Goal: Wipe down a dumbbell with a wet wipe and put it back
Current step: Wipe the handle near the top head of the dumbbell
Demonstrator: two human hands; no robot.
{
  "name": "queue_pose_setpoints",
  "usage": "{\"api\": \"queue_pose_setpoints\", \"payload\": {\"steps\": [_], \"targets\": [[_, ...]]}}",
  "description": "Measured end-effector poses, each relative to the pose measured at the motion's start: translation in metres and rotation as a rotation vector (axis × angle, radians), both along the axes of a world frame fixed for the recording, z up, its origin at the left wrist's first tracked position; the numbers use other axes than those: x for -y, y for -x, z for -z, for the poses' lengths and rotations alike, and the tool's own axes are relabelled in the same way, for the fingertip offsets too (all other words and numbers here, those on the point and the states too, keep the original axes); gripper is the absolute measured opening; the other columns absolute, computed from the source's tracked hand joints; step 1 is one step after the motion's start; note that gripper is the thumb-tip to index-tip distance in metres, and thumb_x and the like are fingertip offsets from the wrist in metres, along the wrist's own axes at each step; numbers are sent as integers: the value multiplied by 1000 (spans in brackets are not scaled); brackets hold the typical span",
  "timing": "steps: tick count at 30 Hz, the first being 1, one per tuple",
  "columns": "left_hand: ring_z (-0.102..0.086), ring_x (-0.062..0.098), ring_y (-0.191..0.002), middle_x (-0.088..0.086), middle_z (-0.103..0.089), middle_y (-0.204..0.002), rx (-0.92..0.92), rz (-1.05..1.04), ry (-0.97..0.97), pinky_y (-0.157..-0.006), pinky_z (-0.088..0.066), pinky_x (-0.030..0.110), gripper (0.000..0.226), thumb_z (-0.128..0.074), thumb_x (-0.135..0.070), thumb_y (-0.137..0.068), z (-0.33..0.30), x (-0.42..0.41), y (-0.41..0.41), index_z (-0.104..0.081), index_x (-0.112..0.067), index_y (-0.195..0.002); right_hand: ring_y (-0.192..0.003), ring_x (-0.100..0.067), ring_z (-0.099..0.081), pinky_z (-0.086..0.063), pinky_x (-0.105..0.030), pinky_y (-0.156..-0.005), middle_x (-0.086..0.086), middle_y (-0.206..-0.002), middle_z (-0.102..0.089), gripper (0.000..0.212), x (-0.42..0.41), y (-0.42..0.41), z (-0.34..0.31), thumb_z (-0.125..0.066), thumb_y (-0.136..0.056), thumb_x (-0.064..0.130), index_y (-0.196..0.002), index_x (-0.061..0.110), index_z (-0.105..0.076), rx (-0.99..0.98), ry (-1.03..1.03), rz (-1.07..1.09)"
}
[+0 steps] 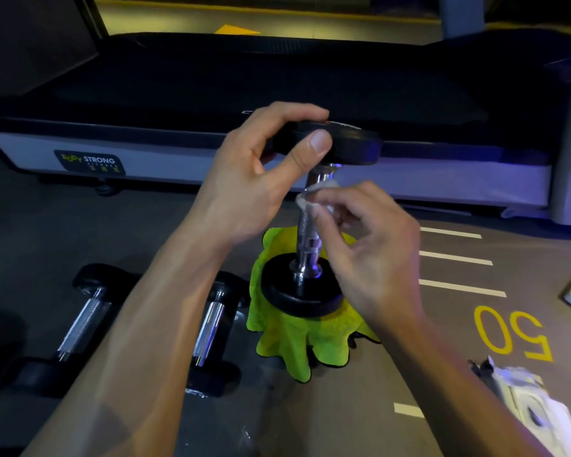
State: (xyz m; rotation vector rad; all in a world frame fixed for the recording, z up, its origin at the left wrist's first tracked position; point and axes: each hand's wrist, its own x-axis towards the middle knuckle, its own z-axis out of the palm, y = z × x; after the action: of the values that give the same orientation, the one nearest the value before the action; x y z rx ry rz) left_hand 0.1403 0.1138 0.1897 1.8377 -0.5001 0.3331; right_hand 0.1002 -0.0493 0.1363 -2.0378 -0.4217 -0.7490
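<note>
A dumbbell with black round ends and a chrome knurled handle stands upright on a bright green cloth on the floor. My left hand grips the top black end between fingers and thumb, steadying it. My right hand pinches a small white wet wipe against the upper part of the chrome handle.
Two more dumbbells lie on the floor at the left, partly behind my left forearm. A treadmill base runs across the back. A white wipe packet lies at the lower right, beside a yellow "50" floor marking.
</note>
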Motion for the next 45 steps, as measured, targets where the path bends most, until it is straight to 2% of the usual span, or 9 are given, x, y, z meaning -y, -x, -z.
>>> {"api": "queue_pose_setpoints", "payload": {"steps": [5, 10, 15, 21, 26, 31, 35, 40, 45], "targets": [[-64, 2, -104, -1, -69, -114, -5, -53, 35, -96, -48, 21, 20, -67, -32, -100, 2, -1, -3, -69, -29, -119, -76, -15, -58, -49, -35, -71, 3, -76, -61, 10, 0, 23, 31, -74, -87, 11, -92, 20, -77, -110, 168, -77], [-65, 6, -110, 0, -69, -118, 0, -85, 15, -103, -53, 32, 25, -68, -38, -98, 1, 3, 0, -70, -29, -121, -75, 0, -50, -42, -16, -72, 12, -85, -56, 8, -5, -12, -10, -70, -96, 12, -100, 15, -76, 30, 33, 71], [-66, 9, -111, -9, -69, -117, -14, -130, 31, -107, -52, 49, 28, -67, -48, -94, 1, 3, 1, -71, -37, -119, -82, -19, -57, -44, -21, -77, 9, -91, -62, 17, -9, 14, 15, -70, -93, 2, -104, 13, -76, -1, 166, -9], [-65, 10, -118, -8, -70, -122, -16, -137, 16, -107, -51, 50, 24, -61, -42, -101, 0, 5, 3, -71, -34, -121, -87, -22, -51, -39, -21, -80, -4, -98, -64, 25, -23, -11, -10, -63, -92, -3, -113, 8, -71, 121, 234, 100], [-66, 9, -111, -6, -71, -117, -8, -132, 32, -104, -53, 43, 20, -62, -40, -101, 0, 7, 0, -73, -34, -116, -84, -5, -62, -51, -22, -80, 17, -95, -65, 20, -14, -3, -2, -63, -101, 11, -116, 19, -74, -21, -129, 54], [-68, 14, -110, 2, -73, -118, -6, -136, 67, -103, -53, 37, 20, -63, -43, -99, 0, 8, -2, -73, -34, -114, -71, -11, -64, -57, -42, -73, 7, -75, -68, 11, -8, -13, -5, -65, -99, 13, -99, 23, -71, -274, -505, -9], [-67, 15, -111, 2, -73, -118, 4, -138, 83, -104, -53, 41, 18, -65, -41, -99, 1, 9, 0, -73, -34, -114, -68, -12, -60, -52, -32, -69, 5, -69, -64, 10, -10, -14, -11, -67, -98, 9, -93, 17, -69, -288, -584, -103], [-66, 11, -114, -4, -71, -119, -4, -152, 56, -106, -52, 43, 18, -64, -39, -101, -1, 10, -1, -74, -33, -115, -77, -12, -68, -54, -29, -74, 4, -82, -74, 7, -28, -8, -15, -70, -97, 9, -96, 15, -73, -130, -511, -73], [-67, 10, -115, -4, -71, -121, -4, -134, 57, -106, -53, 44, 18, -65, -38, -100, -1, 9, 3, -74, -33, -116, -91, -22, -57, -46, -25, -84, 0, -97, -64, 16, -25, -11, -1, -65, -96, 0, -108, 7, -73, 145, -64, 82]]}}
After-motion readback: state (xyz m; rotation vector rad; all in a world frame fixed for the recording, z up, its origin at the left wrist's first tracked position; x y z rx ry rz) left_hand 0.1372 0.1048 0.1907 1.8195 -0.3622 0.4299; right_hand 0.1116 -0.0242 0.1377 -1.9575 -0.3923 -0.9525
